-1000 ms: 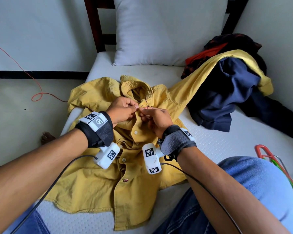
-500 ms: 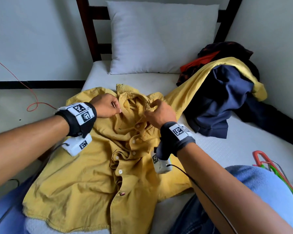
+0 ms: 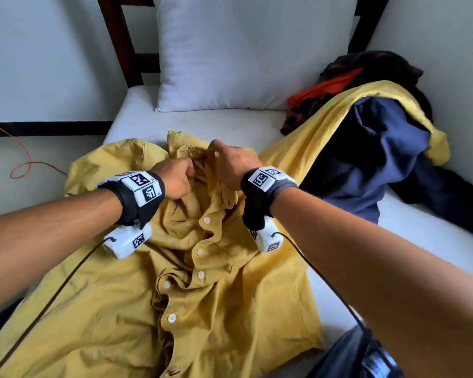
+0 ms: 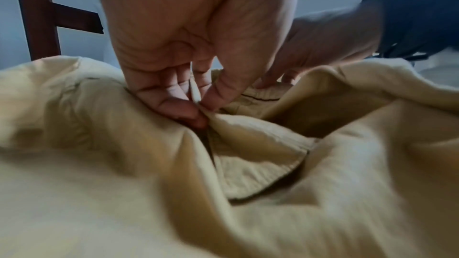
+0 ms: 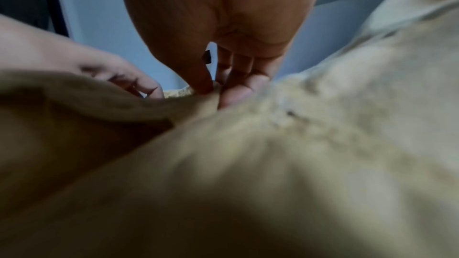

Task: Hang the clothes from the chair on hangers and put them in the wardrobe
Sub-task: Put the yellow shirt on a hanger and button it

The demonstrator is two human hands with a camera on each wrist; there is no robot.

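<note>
We pinched the yellow shirt (image 3: 202,282) at its collar with both hands. Our left hand (image 3: 175,181) held a fold between thumb and fingers (image 4: 174,105); our right hand (image 3: 232,165) nipped the opposite collar edge likewise. Below our fingers the shirt lay spread on the mattress (image 3: 421,236), beside a clothes pile (image 3: 380,148).

The head camera looks forward and down from above the yellow shirt (image 3: 208,282), taking in its whole front, the pillow (image 3: 246,50) beyond it and the heaped clothes to its right. The left wrist camera sits low and very close over the shirt, facing along the left hand (image 4: 188,50) toward the collar; the right wrist camera does likewise along the right hand (image 5: 223,32), though its picture is blurred. All three share the collar area, where both hands meet.
</note>
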